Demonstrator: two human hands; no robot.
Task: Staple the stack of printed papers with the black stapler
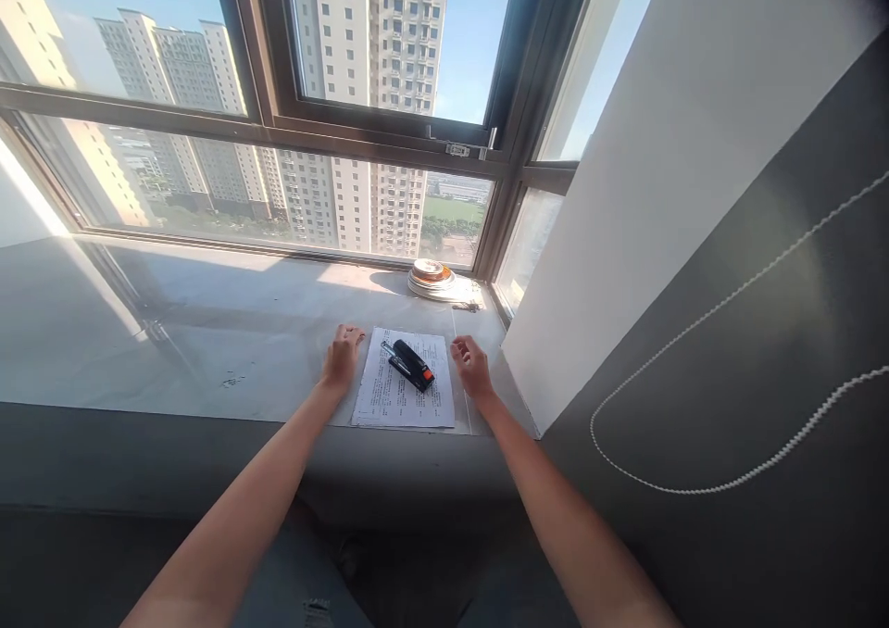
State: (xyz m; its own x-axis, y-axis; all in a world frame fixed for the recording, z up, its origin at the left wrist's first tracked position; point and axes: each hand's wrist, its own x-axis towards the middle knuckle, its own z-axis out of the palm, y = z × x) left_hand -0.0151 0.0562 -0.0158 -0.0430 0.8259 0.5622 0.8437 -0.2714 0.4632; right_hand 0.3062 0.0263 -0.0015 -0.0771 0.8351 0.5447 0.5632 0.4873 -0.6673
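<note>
A black stapler [411, 365] with an orange-red patch at its near end lies slantwise on printed paper sheets [406, 408], its silvery front part pointing to the upper left. My left hand [341, 359] rests on the ledge just left of the paper, its fingers loosely bent and apart, holding nothing. On the other side, my right hand [472, 365] lies close to the paper's right edge, loosely curled with nothing visible in it. Neither hand touches the stapler.
The paper lies on a pale window ledge [278, 359]. Toward the window stands a stack of round, plate-like things [431, 281], with a small dark object [466, 307] in front. A beaded cord [684, 491] hangs along the dark right wall. The window [389, 137] has dark frames.
</note>
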